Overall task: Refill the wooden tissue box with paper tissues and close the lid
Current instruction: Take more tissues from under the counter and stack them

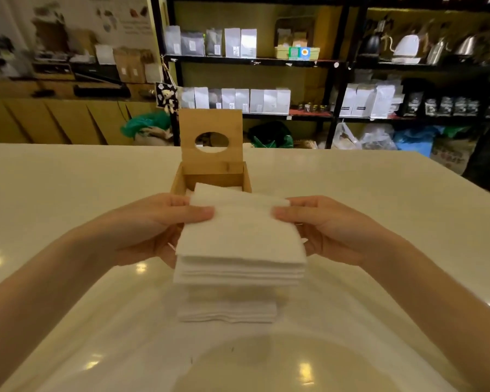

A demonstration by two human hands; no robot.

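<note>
Wooden tissue box [211, 181] mid-tabletop [68, 193], lid [210, 137] upright, oval hole. Left hand [156, 224] and right hand [320, 224] each grip a thick white tissue stack [241, 250], held above tabletop, near side of box.

The thick white stack of square paper tissues [239, 244] hides the near wall and most of the inside of the open light wooden tissue box [178, 181], so how full it is cannot be told, and it also covers the fingers of the left hand [164, 222] and right hand [320, 224] beneath it, leaving only the thumbs of each grip showing. A second, lower pile of white tissues [228, 312] on the glossy cream table [68, 193] is blurred. Both forearms are cut off by the bottom and side edges, and labels on the white pouches on the black metal shelves [334, 89] are too small to read.
</note>
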